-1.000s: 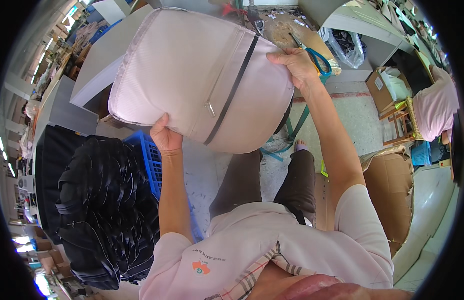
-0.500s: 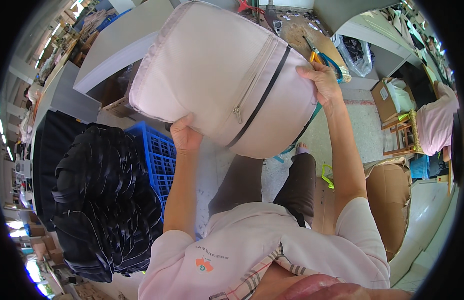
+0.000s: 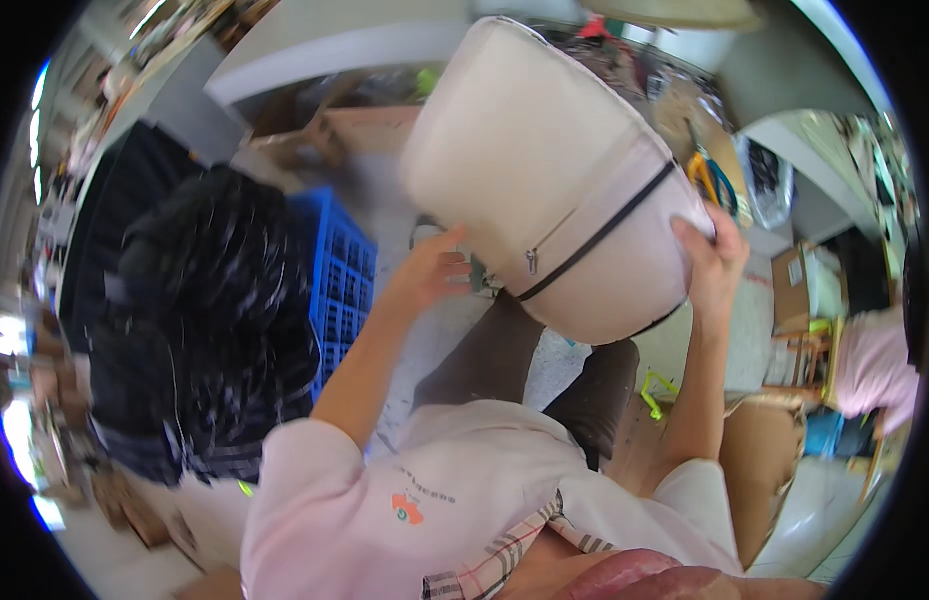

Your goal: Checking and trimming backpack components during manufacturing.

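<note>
A pale, cream-to-pink fabric bag panel [image 3: 544, 150] with rounded corners hangs tilted in front of me. A zipper with a metal pull [image 3: 531, 262] crosses it beside a black strip [image 3: 614, 225]. My right hand [image 3: 719, 255] grips the panel's right edge, thumb on the front face and fingers behind. Beside the lower left edge is my left hand [image 3: 429, 270], fingers spread and apart, seemingly off the fabric. The panel's back is hidden.
At left, a heap of black fabric pieces [image 3: 214, 330] stands by a blue plastic crate [image 3: 344, 280]. Scissors with orange and teal handles [image 3: 709, 175] lie on the bench beyond my right hand. Cardboard [image 3: 759, 470] and a yellow-green hanger [image 3: 659, 393] are at lower right.
The panel has swung right and slightly down, turning more upright. My left hand has come off its lower left edge and moved right; my right hand keeps its grip.
</note>
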### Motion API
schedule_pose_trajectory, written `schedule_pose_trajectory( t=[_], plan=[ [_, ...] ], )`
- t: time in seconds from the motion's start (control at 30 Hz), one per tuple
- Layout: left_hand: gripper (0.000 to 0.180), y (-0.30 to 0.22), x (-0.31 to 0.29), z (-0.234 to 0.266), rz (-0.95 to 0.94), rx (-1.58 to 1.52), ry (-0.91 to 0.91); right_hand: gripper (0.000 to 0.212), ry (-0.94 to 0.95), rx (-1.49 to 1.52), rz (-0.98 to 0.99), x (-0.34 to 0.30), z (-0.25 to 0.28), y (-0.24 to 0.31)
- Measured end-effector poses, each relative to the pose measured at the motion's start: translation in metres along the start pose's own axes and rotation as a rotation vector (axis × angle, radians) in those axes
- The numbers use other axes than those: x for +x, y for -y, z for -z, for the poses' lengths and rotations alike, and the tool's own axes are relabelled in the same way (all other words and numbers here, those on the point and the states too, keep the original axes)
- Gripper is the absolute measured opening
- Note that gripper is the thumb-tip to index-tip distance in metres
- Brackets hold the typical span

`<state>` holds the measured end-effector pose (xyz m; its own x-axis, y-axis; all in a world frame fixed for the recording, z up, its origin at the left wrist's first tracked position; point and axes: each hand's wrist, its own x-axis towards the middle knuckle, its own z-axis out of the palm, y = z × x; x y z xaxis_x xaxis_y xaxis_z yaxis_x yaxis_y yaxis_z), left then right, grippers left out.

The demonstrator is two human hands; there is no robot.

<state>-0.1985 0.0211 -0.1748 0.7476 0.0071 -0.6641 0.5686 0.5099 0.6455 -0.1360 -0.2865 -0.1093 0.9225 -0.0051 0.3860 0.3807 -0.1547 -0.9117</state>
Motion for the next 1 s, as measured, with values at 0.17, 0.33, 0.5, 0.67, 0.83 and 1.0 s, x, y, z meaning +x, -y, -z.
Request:
schedule_pose_trajectory(
  t=[0.17,0.33,0.5,0.67,0.83,1.0],
  plan=[
    [0.085,0.010,-0.050,-0.033,-0.120,-0.183,0.368,0.017,0.501,-0.547,0.816,-0.050,-0.064,0.062],
    [0.021,0.037,-0.038,-0.017,-0.223,-0.325,-0.061,0.020,0.749,-0.680,0.996,-0.094,-0.101,0.073],
    [0.030,0.003,-0.135,0.011,-0.656,-0.400,-0.186,0.024,0.829,-0.253,0.954,-0.108,-0.112,0.117],
    [0.021,-0.038,-0.255,0.072,-1.212,-0.193,-0.617,0.026,0.626,-0.067,0.958,-0.105,-0.102,0.128],
    [0.020,-0.063,-0.384,0.187,-1.245,-0.262,-1.046,0.024,0.600,-0.234,0.512,-0.104,-0.099,0.077],
    [0.033,-0.063,-0.441,0.320,-1.166,-0.270,-1.107,0.016,0.594,-0.244,0.270,-0.120,-0.047,0.000]
  ],
)
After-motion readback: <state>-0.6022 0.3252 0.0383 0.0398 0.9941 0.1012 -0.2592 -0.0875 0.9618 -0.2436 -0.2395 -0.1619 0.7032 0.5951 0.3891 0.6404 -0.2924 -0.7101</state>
